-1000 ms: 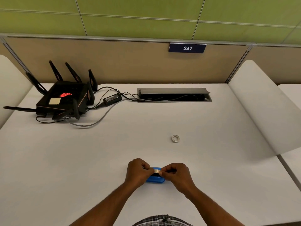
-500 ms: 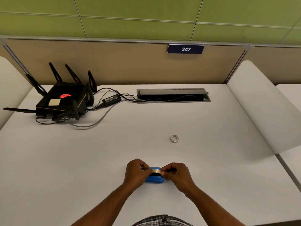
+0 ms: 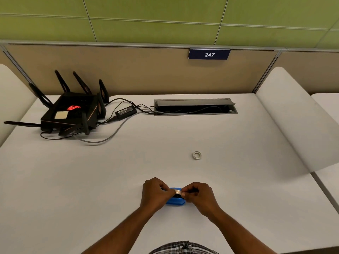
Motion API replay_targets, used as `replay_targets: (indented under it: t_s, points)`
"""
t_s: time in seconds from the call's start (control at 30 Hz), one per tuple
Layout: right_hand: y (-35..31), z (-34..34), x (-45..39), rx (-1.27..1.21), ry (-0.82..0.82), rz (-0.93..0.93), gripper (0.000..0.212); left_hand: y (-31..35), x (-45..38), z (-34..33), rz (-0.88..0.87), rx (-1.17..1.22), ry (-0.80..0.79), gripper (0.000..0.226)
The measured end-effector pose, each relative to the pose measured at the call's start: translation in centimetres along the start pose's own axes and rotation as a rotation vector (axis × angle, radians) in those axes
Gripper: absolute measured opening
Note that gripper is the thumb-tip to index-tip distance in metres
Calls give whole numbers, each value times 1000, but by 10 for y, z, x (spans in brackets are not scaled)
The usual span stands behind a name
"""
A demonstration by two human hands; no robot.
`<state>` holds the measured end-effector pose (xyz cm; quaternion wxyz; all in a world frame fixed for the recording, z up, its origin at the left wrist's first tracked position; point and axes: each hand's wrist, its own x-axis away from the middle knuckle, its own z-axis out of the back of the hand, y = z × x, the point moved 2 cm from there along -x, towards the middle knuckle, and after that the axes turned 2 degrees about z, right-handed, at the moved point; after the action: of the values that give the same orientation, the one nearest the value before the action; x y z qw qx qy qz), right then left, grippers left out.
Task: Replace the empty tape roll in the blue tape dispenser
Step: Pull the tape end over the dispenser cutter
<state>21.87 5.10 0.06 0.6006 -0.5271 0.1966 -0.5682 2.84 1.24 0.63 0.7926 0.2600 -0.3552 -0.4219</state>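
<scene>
The blue tape dispenser (image 3: 175,201) lies on the white desk near its front edge, between my two hands. My left hand (image 3: 155,193) is closed around its left end. My right hand (image 3: 199,196) pinches the end of a pale strip of tape (image 3: 177,191) that stretches across the dispenser's top. A small pale tape ring (image 3: 197,155) lies flat and alone on the desk farther back, a little to the right. The roll inside the dispenser is hidden by my fingers.
A black router (image 3: 70,112) with antennas sits at the back left, with a power brick (image 3: 126,112) and cables trailing toward an open cable tray (image 3: 195,106) at the back centre. White curved dividers (image 3: 297,123) stand at both sides.
Both hands stay on the dispenser at the same spot. The strip of tape over its top lies a little flatter and straighter between my fingers.
</scene>
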Motion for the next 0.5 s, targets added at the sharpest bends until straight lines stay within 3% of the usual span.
replay_targets:
  t_s: [0.23, 0.5]
  points:
    - [0, 1, 0, 22, -12, -1, 12, -8, -4, -2, 21, 6, -45, 7]
    - [4, -2, -1, 107, 73, -44, 14, -12, -3, -2, -109, 66, -127, 19]
